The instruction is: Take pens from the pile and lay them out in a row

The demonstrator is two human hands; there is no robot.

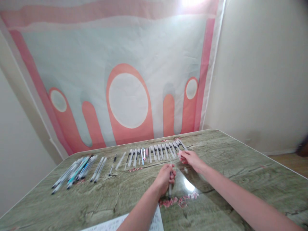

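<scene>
My left hand is closed around a pen, whose dark-tipped lower end sticks out below the fist toward me. Ahead and to the right, my right hand has its thumb and fingers pinched together at the right end of a row of clear pen parts. What its fingertips hold, if anything, is too small to make out. Many of the parts in the row have black pieces beside or on them. A few coloured pens, among them a pink one, lie in the middle of the row.
A loose pile of capped pens lies on the left of the wood-patterned table. Two clear pens and a thin black-ended piece lie between pile and row. A written sheet lies partly under my left forearm. A printed cloth hangs behind.
</scene>
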